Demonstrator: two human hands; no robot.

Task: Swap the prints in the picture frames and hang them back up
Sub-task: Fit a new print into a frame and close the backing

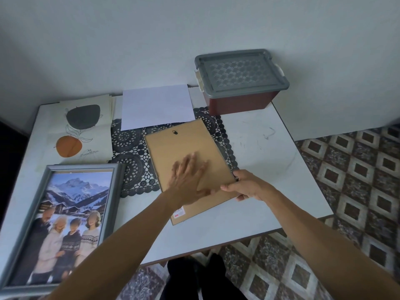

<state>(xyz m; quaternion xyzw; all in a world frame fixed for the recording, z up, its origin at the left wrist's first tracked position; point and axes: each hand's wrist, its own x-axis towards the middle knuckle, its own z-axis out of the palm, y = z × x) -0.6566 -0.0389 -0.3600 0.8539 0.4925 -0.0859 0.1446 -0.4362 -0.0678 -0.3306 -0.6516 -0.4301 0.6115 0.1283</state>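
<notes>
The face-down frame [184,144] lies in the middle of the counter [270,152], partly on a black lace mat [127,139], directly under both hands. Its long axis runs away from the person, with the far end, where the small hanger sits, leaning a little left. The left hand [187,178] is flat and spread on the brown backing, pressing it down without grasping. The right hand [249,187] has the grip: its fingers curl round the right long edge near the close corner, thumb on top, so I'd judge it better placed to work that edge. Off to the left lies the grey frame [82,168] showing a family photo [71,213], with a loose print [82,131] of orange and dark shapes beyond it.
</notes>
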